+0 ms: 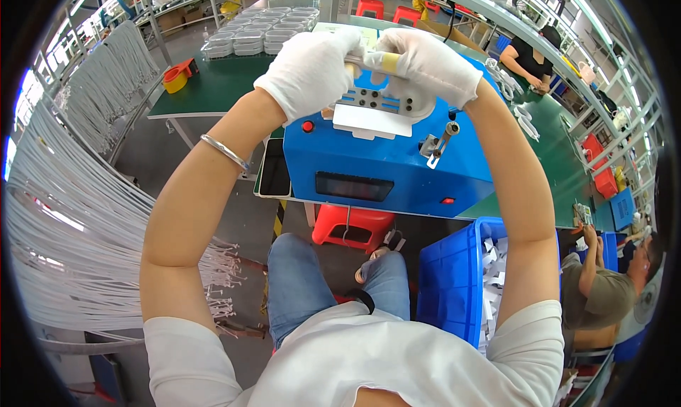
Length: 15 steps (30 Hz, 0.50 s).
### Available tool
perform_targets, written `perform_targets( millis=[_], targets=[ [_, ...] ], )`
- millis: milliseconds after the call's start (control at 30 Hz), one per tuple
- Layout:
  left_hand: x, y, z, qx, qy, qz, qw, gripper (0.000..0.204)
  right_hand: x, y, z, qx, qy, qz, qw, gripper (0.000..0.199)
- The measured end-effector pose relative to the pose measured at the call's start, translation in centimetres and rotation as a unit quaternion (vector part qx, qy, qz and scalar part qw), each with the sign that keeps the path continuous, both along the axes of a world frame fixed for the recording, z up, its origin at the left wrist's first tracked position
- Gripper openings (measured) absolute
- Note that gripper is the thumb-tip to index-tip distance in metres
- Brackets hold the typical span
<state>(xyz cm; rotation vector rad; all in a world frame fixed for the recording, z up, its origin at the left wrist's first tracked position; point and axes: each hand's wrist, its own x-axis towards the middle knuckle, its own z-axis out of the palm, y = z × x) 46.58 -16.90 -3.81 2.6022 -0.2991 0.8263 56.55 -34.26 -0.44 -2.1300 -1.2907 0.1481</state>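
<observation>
We curl left hand (312, 74) and right hand (438, 61) above the blue machine (425, 176), grip unclear; tape dispenser (175, 79) at the table (220, 88)'s left edge.

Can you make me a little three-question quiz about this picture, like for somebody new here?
1. What colour is the big machine by the person's left hand and right hand?
2. True or false: the left hand is bare.
3. Where is the bin of white pieces?
A) on top of the machine
B) to the person's right
C) to the person's left

Key:
1. Blue.
2. False: it wears a white glove.
3. B.
</observation>
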Motion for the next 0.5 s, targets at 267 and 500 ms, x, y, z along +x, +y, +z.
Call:
perform_targets(
  millis=[267, 500],
  targets=[
    [-2.2, 0.5, -6.5, -0.223, -0.194, 0.101, 0.95, 0.021, 0.7, -3.3, -2.2, 0.152, 0.184, 0.037, 0.97, 0.045],
    [-3.6, -2.4, -6.9, -0.319, -0.214, -0.065, 0.921, 0.03, 0.3, -2.7, -1.5, 0.036, 0.027, 0.058, 0.997, 0.056]
  ],
)
